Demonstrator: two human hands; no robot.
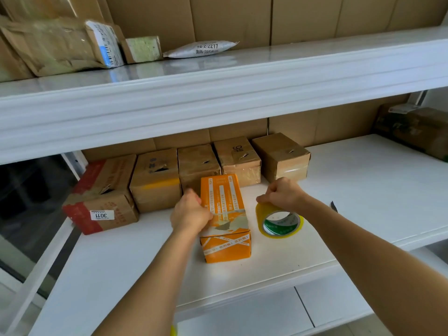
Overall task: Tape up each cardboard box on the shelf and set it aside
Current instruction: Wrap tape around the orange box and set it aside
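An orange cardboard box (pixel 224 214) with white tape stripes lies lengthwise on the white middle shelf (pixel 363 190). My left hand (pixel 190 210) grips its left side, fingers curled against the box. A roll of yellowish clear tape (pixel 278 220) with a green-and-white core stands just right of the box. My right hand (pixel 282 192) grips the top of the roll. Behind the orange box, several brown cardboard boxes (pixel 198 163) stand in a row along the back.
A red-and-brown box (pixel 104 200) labelled 3011 sits at the left end of the row. More brown boxes (pixel 417 129) sit at the far right. The upper shelf (pixel 218 93) holds worn parcels (pixel 60 44) and a white mailer bag (pixel 201 48). A small dark object (pixel 334 206) lies right of my forearm.
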